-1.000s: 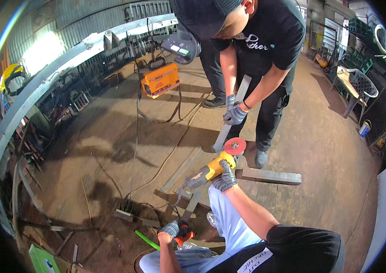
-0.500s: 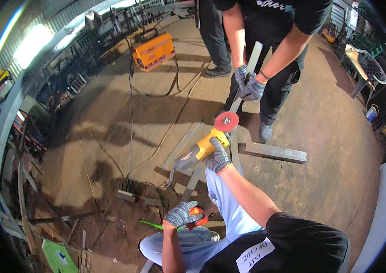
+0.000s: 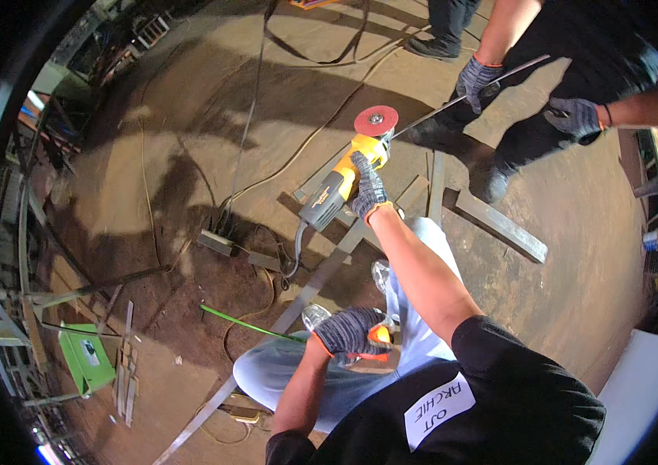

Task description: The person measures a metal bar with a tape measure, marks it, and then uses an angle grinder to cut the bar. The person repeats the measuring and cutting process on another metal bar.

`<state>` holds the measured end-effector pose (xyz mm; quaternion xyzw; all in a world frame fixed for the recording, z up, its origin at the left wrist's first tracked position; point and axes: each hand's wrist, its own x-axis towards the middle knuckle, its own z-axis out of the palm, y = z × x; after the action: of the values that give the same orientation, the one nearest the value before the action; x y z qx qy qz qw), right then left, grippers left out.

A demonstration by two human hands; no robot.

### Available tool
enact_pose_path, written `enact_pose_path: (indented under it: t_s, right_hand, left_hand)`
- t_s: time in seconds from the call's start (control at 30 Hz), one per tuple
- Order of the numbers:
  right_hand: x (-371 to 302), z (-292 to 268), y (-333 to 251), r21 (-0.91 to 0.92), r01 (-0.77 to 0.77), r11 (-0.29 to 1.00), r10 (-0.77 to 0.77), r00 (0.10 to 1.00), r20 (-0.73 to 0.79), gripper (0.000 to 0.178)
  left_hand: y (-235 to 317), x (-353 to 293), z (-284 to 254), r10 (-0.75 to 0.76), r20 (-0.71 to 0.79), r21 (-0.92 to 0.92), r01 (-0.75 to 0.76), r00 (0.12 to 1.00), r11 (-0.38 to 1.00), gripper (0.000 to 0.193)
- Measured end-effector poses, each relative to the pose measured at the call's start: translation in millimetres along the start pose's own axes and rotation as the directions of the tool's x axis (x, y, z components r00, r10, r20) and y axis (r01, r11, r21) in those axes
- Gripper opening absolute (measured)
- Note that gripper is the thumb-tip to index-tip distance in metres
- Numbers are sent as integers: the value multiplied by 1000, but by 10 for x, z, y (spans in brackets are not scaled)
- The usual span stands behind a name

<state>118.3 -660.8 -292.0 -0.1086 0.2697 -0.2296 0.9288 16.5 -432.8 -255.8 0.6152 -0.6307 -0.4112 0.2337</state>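
Note:
My right hand (image 3: pixel 368 190), in a grey knit glove, is wrapped round the body of a yellow and grey angle grinder (image 3: pixel 337 186). The grinder's red disc (image 3: pixel 376 120) faces up at its far end; whether it spins cannot be told. Gloved too, my left hand (image 3: pixel 347 332) is closed on an orange tape measure (image 3: pixel 378 336) over my lap. A green blade (image 3: pixel 244 321) reaches out leftward from behind that hand. Beyond the grinder, a co-worker's gloved hand (image 3: pixel 475 81) holds a thin metal bar (image 3: pixel 492 84), whose near end lies by the grinder head.
A long flat metal bar (image 3: pixel 298 302) runs diagonally beneath my legs. To the right lies a thick square tube (image 3: pixel 503 227). Cords and a power strip (image 3: pixel 215 242) are on the floor at left, near a green box (image 3: pixel 87 358). The co-worker's other hand (image 3: pixel 573 118) is off the bar.
My view has tipped downward, and the orange machine has nearly left it. One co-worker's hand has let go of the bar, which now shows its narrow edge. Both my hands keep their holds.

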Motion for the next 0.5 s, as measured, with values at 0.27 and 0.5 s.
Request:
enact_pose_path:
  t_s: [0.27,0.5]
  right_hand:
    - [585,-809,957,97,-225,970,228,974,-17,38]
    - [739,-1642,1767,-81,-402,912,372,895,-246,29]
  left_hand:
    - [-225,-12,64,-117,38,15,116,992,993,50]
    - [-286,-102,49,-234,30,-148,236,972,960,46]
